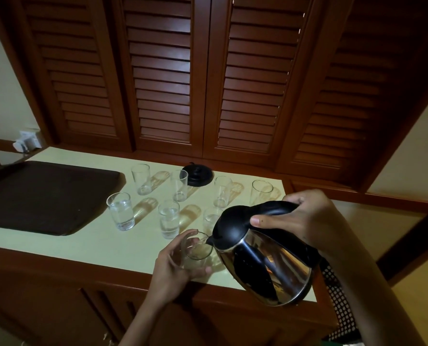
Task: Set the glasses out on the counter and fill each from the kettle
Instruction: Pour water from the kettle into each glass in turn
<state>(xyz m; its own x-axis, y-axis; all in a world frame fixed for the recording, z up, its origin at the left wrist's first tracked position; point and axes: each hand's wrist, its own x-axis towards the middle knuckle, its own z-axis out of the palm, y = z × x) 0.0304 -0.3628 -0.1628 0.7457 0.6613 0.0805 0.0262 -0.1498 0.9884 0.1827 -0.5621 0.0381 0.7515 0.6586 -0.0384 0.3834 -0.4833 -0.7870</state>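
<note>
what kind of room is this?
Probably a hotel room or home refreshment nook, not a full kitchen: a kettle with its base on a small counter, a serving tray, and louvered wooden doors behind.

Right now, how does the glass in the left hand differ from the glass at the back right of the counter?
The held glass is gripped by the left hand near the counter's front edge, with the kettle spout at its rim; the back-right glass stands free, untouched. The held glass is being filled; the back-right glass looks empty. Both are clear, upright tumblers.
</note>
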